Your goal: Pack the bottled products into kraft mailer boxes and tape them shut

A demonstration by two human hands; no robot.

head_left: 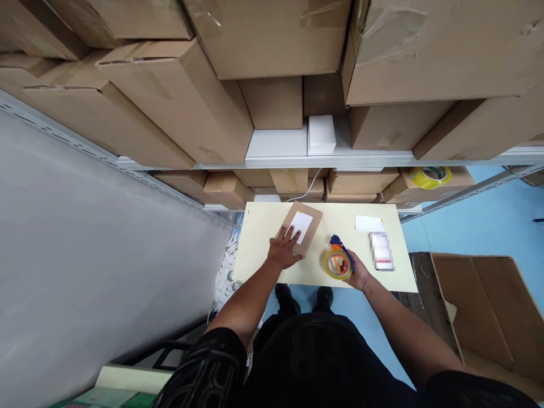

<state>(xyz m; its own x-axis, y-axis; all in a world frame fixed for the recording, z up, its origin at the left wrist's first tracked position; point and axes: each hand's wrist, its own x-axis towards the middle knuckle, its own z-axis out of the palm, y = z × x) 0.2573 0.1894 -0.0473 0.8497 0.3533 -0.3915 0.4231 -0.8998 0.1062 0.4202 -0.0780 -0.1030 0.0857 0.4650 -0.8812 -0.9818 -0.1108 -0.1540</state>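
Beneath my left hand (pixel 284 249) lies a flat brown cardboard box (pixel 312 220) with a white label (pixel 301 222) on its top. The fingers of that hand are spread over the label and the box's left side. My right hand (pixel 358 272) grips a tape dispenser (pixel 335 243), blue and orange, loaded with a roll of clear yellowish tape. It is held over the table, to the right of the box and apart from it. Part of the dispenser's grip is hidden by my fingers.
The pale table (pixel 259 226) also bears a white paper slip (pixel 369 223) and a blurred phone-like object (pixel 381 251) at right. Shelves packed with cartons (pixel 280 39) rise behind it. A yellow tape roll (pixel 430 177) sits on a carton. An open carton (pixel 480 306) stands at right.
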